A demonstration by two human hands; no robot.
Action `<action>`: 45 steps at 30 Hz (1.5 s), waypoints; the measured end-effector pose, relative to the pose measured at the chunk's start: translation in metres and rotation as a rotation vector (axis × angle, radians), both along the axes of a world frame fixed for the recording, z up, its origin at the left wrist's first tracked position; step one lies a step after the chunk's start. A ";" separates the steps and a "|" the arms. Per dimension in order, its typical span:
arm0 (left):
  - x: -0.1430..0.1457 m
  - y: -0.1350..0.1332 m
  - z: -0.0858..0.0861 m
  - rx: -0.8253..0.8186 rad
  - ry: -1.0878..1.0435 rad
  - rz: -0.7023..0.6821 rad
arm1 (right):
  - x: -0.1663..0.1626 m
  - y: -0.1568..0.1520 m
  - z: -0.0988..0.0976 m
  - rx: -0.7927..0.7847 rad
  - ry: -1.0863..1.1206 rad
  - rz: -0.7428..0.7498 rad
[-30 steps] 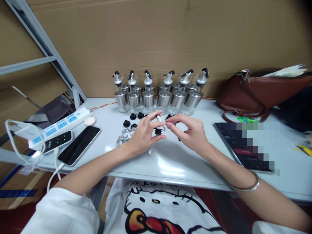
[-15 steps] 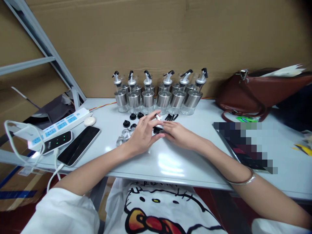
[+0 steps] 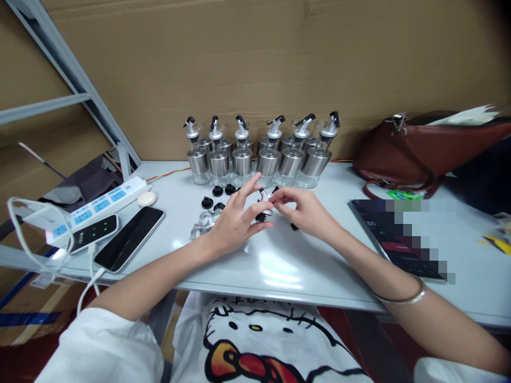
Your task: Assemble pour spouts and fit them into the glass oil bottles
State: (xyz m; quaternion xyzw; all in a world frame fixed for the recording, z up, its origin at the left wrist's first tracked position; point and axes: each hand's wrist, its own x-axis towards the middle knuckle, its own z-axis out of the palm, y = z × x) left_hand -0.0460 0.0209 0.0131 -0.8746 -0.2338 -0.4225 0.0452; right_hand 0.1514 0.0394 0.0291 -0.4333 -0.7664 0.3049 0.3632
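My left hand (image 3: 235,221) pinches a small pourer spout (image 3: 262,206), white on top with a black stopper, just above the white table (image 3: 275,266). My right hand (image 3: 307,211) meets it from the right, its fingertips closed on the spout's top end. Loose black stoppers (image 3: 217,190) and silvery spout parts (image 3: 203,222) lie to the left of my left hand. A small black piece (image 3: 294,227) lies under my right hand. Behind stands a row of glass and steel dispenser bottles (image 3: 267,159) with pourers fitted.
A phone (image 3: 130,236), a power bank (image 3: 92,232), a power strip (image 3: 96,205) and a white cable lie at the left. A dark tablet (image 3: 383,239) lies at the right, a brown bag (image 3: 419,154) behind it. Cardboard walls the back.
My right hand dropped flat to the table beside the left half a second ago, then rose again and now pinches the spout's top. My left hand kept hold of the spout.
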 end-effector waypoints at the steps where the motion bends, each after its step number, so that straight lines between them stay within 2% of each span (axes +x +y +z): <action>1: 0.000 0.000 0.000 -0.004 0.010 0.001 | 0.000 -0.001 0.004 -0.082 0.143 -0.012; 5: 0.000 0.001 -0.001 0.000 0.055 0.003 | -0.002 -0.004 0.014 -0.443 0.600 0.050; 7: 0.001 0.001 -0.001 0.013 0.056 0.007 | -0.002 -0.006 0.015 -0.560 0.705 0.076; 10: 0.001 0.002 0.000 0.032 0.054 0.017 | -0.002 -0.005 0.014 -0.645 0.783 0.078; 17: 0.000 0.001 0.001 0.009 0.079 0.020 | 0.001 -0.004 0.014 -0.754 0.792 0.124; 22: 0.000 0.001 0.001 0.035 0.091 0.042 | -0.002 -0.005 0.014 -0.760 0.755 0.101; 33: -0.001 0.002 0.001 0.042 0.097 0.040 | 0.000 -0.005 0.016 -0.793 0.776 0.155; 45: -0.002 0.003 0.000 0.055 0.084 0.020 | -0.001 -0.007 0.017 -0.900 0.808 0.192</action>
